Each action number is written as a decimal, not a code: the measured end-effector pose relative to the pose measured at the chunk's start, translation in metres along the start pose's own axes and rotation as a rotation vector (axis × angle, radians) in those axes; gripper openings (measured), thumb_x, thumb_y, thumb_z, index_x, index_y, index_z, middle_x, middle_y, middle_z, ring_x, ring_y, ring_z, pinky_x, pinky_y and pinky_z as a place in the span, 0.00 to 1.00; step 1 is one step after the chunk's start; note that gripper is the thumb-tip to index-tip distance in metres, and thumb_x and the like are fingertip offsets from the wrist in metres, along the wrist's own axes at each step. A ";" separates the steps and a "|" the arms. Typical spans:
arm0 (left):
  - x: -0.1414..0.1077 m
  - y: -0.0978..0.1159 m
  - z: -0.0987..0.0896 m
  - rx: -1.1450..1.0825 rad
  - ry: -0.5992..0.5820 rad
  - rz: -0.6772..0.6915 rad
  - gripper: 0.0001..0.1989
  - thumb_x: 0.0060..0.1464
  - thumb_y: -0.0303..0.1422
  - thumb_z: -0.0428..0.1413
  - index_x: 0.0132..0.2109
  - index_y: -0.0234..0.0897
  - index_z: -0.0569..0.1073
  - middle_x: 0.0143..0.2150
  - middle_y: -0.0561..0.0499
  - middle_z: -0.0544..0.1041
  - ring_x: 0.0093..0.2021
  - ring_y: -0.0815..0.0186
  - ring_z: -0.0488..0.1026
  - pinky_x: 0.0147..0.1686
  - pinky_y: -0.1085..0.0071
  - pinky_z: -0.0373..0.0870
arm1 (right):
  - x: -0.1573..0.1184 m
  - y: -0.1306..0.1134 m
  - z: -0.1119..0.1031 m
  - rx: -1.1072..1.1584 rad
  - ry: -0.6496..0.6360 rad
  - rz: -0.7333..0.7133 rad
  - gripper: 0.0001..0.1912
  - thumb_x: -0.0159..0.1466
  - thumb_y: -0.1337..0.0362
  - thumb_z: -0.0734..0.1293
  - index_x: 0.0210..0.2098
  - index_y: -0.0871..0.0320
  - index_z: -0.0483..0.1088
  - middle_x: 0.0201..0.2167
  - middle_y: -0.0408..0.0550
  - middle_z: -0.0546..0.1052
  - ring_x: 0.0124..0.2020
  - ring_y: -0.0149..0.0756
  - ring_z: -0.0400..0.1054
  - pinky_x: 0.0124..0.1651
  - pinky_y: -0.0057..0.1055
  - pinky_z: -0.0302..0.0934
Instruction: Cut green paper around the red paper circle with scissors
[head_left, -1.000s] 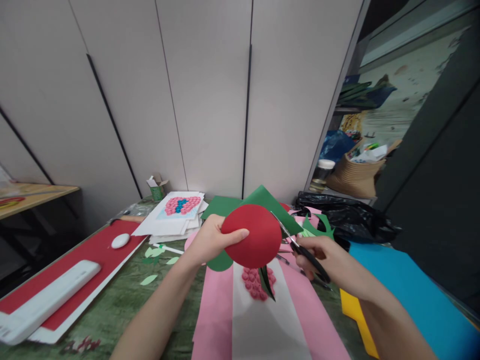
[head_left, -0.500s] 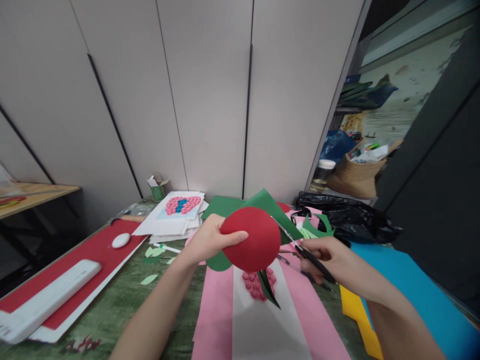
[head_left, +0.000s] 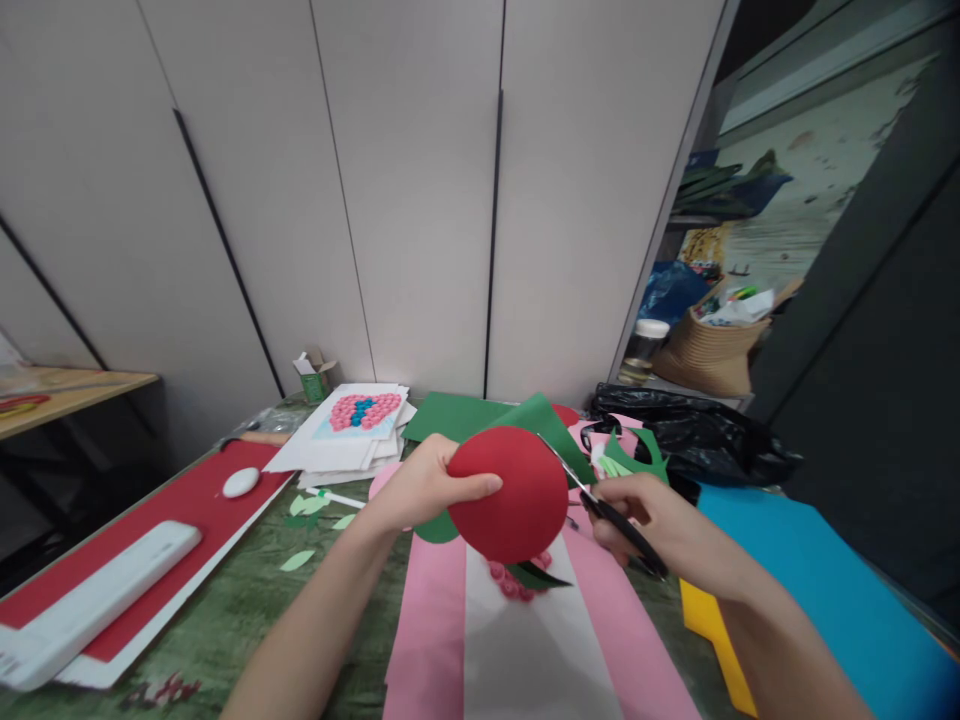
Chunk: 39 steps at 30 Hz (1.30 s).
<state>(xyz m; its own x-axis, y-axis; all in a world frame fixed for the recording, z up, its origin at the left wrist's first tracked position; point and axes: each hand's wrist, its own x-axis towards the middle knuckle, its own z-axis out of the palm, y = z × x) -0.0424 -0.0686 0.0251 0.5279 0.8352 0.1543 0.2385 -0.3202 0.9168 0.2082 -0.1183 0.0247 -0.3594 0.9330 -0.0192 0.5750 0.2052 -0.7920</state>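
Note:
A round red paper disc [head_left: 514,490] is pinched in my left hand [head_left: 431,485], thumb on its face and the other fingers out of sight behind it. Green paper [head_left: 540,425] lies against the disc's back and sticks out past its upper right edge. My right hand [head_left: 637,505] grips black-handled scissors [head_left: 626,530], whose blades meet the green paper beside the disc's right rim. A narrow curled green strip [head_left: 541,577] hangs below the disc. Under my hands, pink rolled-paper pieces [head_left: 514,585] sit on a white sheet [head_left: 536,650] with pink side bands.
On the left are red paper [head_left: 161,510], a long white device [head_left: 105,600] and a white oval object [head_left: 241,482]. Stacked papers [head_left: 337,425] and a small green box [head_left: 315,378] stand behind. Blue paper [head_left: 810,590], yellow paper [head_left: 712,640] and a black bag [head_left: 720,435] lie right.
The red disc has moved slightly down and right in my left hand. The green strip below it has swung toward the right. The scissors have shifted a little left and down along the rim.

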 end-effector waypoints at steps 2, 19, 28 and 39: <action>0.000 0.000 0.000 -0.006 0.000 -0.001 0.15 0.45 0.39 0.57 0.22 0.30 0.70 0.20 0.51 0.70 0.24 0.70 0.65 0.22 0.75 0.59 | 0.000 0.000 0.000 0.014 -0.007 -0.004 0.12 0.56 0.66 0.60 0.18 0.59 0.57 0.15 0.39 0.63 0.18 0.26 0.53 0.22 0.25 0.44; -0.001 0.002 -0.004 0.002 -0.040 0.006 0.18 0.45 0.38 0.57 0.18 0.33 0.61 0.18 0.56 0.60 0.21 0.74 0.57 0.20 0.76 0.51 | -0.002 0.005 -0.005 -0.017 -0.008 0.039 0.13 0.54 0.66 0.62 0.16 0.58 0.56 0.14 0.40 0.64 0.19 0.28 0.60 0.23 0.25 0.49; -0.002 0.001 -0.006 0.040 -0.065 0.008 0.20 0.45 0.39 0.57 0.17 0.34 0.57 0.18 0.57 0.56 0.21 0.74 0.54 0.20 0.76 0.48 | -0.003 0.003 -0.005 0.014 -0.013 0.057 0.13 0.54 0.63 0.64 0.17 0.58 0.57 0.14 0.38 0.62 0.19 0.27 0.58 0.21 0.24 0.47; 0.000 0.001 -0.003 0.020 -0.057 -0.017 0.18 0.44 0.39 0.57 0.17 0.34 0.61 0.17 0.57 0.59 0.20 0.73 0.56 0.20 0.76 0.51 | 0.002 0.004 -0.001 0.017 -0.029 0.040 0.14 0.55 0.61 0.63 0.17 0.58 0.57 0.13 0.39 0.65 0.18 0.27 0.57 0.21 0.25 0.47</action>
<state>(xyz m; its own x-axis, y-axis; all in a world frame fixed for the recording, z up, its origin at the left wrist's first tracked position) -0.0449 -0.0680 0.0275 0.5691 0.8140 0.1165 0.2642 -0.3152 0.9115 0.2107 -0.1157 0.0215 -0.3576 0.9314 -0.0684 0.5771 0.1628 -0.8003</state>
